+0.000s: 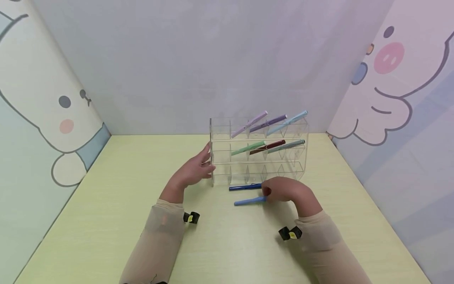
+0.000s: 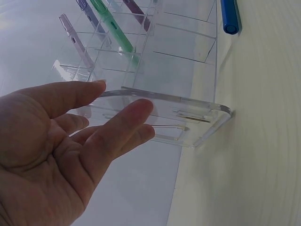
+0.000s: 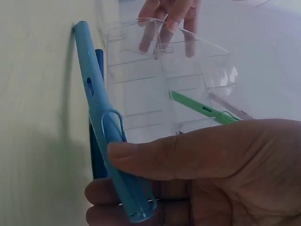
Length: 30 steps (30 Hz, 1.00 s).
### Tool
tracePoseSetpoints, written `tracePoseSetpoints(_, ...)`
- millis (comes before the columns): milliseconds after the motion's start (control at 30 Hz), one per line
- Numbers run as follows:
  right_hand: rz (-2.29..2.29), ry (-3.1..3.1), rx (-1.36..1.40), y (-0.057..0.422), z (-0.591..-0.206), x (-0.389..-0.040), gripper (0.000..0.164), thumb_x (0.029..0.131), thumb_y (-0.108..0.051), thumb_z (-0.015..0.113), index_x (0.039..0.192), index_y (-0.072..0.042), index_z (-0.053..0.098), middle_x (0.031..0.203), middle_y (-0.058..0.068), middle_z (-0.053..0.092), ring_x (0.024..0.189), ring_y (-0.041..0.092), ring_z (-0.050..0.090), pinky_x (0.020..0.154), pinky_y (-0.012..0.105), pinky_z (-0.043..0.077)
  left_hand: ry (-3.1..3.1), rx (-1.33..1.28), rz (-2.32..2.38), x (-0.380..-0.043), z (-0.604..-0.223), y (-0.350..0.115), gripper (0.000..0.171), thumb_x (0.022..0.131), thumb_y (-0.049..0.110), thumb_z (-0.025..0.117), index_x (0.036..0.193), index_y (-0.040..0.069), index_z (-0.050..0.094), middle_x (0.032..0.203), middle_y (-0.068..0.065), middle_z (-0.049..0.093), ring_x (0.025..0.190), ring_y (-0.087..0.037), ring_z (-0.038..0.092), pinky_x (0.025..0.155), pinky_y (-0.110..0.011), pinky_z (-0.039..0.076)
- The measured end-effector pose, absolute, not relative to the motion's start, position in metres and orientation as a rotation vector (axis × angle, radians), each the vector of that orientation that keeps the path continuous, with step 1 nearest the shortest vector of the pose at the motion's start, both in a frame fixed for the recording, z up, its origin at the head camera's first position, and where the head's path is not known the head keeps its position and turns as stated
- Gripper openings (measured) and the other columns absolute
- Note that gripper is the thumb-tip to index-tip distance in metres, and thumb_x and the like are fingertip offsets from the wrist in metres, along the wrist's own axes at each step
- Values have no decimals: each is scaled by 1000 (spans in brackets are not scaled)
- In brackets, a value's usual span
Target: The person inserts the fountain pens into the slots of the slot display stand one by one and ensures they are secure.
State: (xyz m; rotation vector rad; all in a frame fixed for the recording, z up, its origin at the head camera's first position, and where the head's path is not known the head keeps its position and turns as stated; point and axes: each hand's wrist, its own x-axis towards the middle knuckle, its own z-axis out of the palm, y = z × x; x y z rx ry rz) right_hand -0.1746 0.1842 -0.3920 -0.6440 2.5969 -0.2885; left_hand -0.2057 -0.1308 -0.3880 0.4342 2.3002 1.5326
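Note:
A clear acrylic pen rack [image 1: 221, 179] stands on the table, its tiers split into small compartments. My left hand [image 1: 193, 171] is at its left side panel [image 2: 188, 107], fingers extended and nothing gripped. Below the rack's front, my right hand [image 1: 283, 189] pinches a light blue capped pen [image 3: 96, 96] near its clip end, between thumb and fingers. Just behind that pen lies a dark blue pen [image 1: 244, 187] on the table, its right end hidden by the right hand in the head view.
In the top tier lean a lilac pen [image 1: 248, 125], a purple pen [image 1: 268, 123] and a pale blue pen [image 1: 289, 123]. The middle tier holds a green pen [image 1: 248, 148], a dark red pen [image 1: 267, 147] and a grey-teal pen [image 1: 287, 146]. Walls enclose the table.

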Motion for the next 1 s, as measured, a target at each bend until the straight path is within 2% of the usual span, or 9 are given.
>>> tracePoseSetpoints(133, -465, 2614, -701, 193, -383, -178, 10, 88, -13, 70, 85, -20, 64, 79, -7, 58, 71, 14, 49, 62, 29, 42, 2302, 429, 1524, -207, -387, -130, 85, 102, 8, 52, 156, 40, -5, 164, -8, 16, 141, -28, 39, 97, -45, 54)
tracePoseSetpoints(433, -674, 2661, -746, 205, -366, -181, 7, 94, -18, 65, 97, -23, 69, 85, -8, 65, 75, 14, 53, 65, 30, 46, 2311, 431, 1532, -211, -393, -132, 85, 101, 16, 56, 153, 50, -3, 164, -5, 18, 141, -29, 40, 96, -43, 55)
tracePoseSetpoints(633, -827, 2753, -773, 219, -353, -177, 10, 96, -25, 64, 104, -24, 70, 88, -6, 66, 77, 14, 56, 68, 30, 49, 2315, 431, 1531, -211, -394, -132, 85, 101, 15, 55, 152, 52, -3, 164, -6, 18, 141, -30, 40, 96, -43, 55)
tracePoseSetpoints(900, -1068, 2910, -718, 234, -340, -173, 17, 98, -31, 61, 111, -25, 69, 70, 0, 52, 61, 16, 43, 53, 27, 38, 2297, 432, 1545, -210, -393, -132, 85, 101, 13, 54, 153, 50, -3, 164, -6, 16, 142, -30, 39, 96, -42, 55)
tracePoseSetpoints(1000, -1136, 2946, -739, 232, -342, -175, 19, 98, -30, 62, 114, -23, 69, 70, 2, 50, 59, 17, 42, 51, 28, 37, 2302, 430, 1541, -210, -393, -133, 85, 101, 13, 54, 154, 48, -4, 164, -7, 16, 142, -30, 39, 96, -42, 55)
